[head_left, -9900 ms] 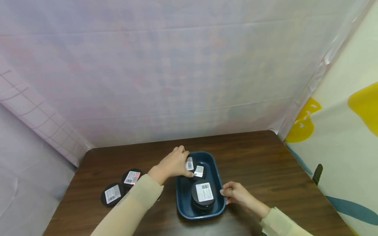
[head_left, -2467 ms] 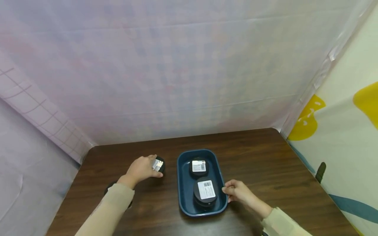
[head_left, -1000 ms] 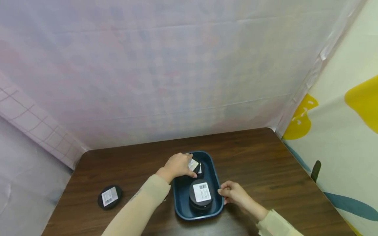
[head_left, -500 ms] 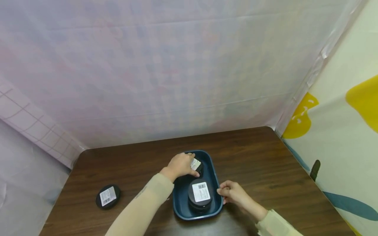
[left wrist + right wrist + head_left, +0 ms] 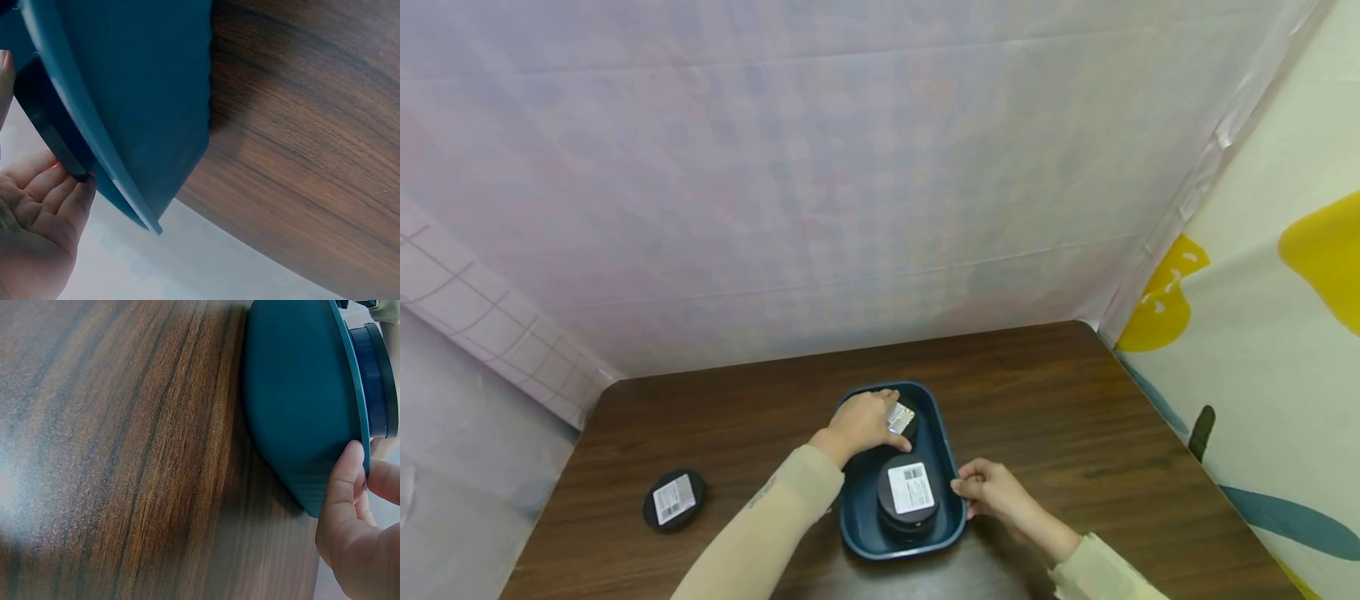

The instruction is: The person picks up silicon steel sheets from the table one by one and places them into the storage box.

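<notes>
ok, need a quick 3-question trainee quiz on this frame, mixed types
1. True or false: the left hand holds the small black jar inside the blue tray.
2. How many black jars lie on the table outside the tray?
3. The right hand grips: A) the tray's rim, B) the large jar, C) nothing.

Key: 1 true; 2 one, the flat jar at the left; 3 A.

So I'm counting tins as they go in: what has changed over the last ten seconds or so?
The left hand fetched a small tin from the table and now grips it over the far end of the blue tray. One tin on the table remains of two. The right hand stayed gripping the tray's rim; the large tin stayed.
</notes>
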### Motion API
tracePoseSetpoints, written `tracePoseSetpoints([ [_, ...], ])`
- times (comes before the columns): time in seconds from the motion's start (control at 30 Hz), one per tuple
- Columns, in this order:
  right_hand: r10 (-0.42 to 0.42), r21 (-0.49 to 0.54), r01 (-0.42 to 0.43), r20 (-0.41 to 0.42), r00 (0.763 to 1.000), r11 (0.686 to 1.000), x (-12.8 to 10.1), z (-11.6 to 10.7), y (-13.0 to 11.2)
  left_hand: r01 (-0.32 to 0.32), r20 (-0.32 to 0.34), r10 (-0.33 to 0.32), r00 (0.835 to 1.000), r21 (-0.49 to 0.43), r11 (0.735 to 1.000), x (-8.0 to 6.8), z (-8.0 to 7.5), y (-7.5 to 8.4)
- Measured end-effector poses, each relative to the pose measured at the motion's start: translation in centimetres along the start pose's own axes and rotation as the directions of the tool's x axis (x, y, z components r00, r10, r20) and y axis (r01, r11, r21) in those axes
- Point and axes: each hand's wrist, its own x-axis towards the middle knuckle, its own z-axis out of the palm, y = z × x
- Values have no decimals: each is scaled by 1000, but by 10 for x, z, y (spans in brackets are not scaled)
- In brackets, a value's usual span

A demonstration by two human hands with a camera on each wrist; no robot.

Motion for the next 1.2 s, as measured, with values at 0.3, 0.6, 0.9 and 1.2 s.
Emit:
tracePoseSetpoints([
  [0.3,-14,11,14,9,1000,1000,0,-1,2,12,8,-12,1000,-31,999,-1,2,-2],
  [0.6,-14,8,14,7,1000,1000,0,0,1,19,-9,-20,1000,-65,998,-3,4,-3],
  [0.9,-10,21,9,10,1000,1000,-1,-1,1,4,-11,-4,1000,-36,999,-4,8,-4],
  [1.2,-7,9,7,0,1000,1000,-1,-1,1,-23,-35,21,999,-43,999,-7,9,-7],
])
